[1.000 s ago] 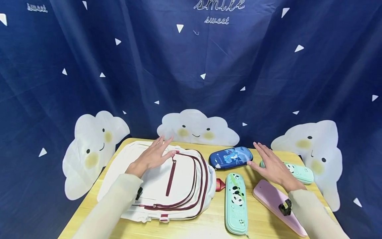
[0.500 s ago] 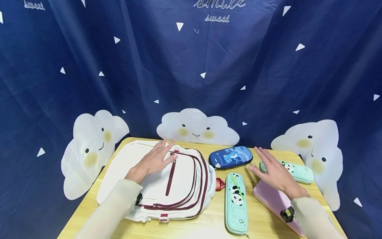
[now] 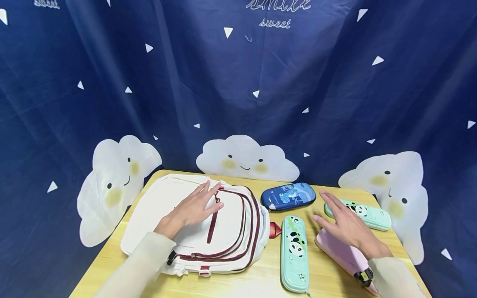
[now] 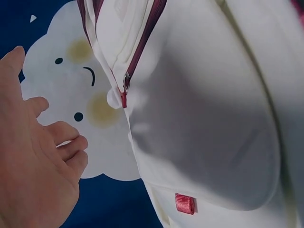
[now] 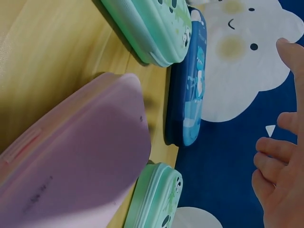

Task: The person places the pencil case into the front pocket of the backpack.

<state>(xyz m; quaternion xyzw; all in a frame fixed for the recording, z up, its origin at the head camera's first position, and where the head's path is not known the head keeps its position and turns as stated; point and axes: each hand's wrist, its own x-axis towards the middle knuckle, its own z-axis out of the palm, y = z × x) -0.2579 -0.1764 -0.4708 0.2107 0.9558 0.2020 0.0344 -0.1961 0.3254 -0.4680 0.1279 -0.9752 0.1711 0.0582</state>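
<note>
My left hand is held above a white backpack with dark red zips, fingers extended and nothing in them. In the left wrist view the backpack fills the right side, apart from the hand. Over on the right, my right hand hovers above a pink pencil case, its fingers spread and holding nothing. The right forearm and wrist camera hide part of that case. A mint panda pencil case lies just beyond this hand, partly overlapped by it.
A dark blue pencil case lies at the back of the wooden table. Another mint panda pencil case stretches lengthwise between the backpack and the pink case. Behind the table hangs a blue curtain printed with clouds.
My right hand has drawn back towards me and slightly right, uncovering more of the far mint case. The left hand has shifted slightly down and right. The cases and backpack stay put.
</note>
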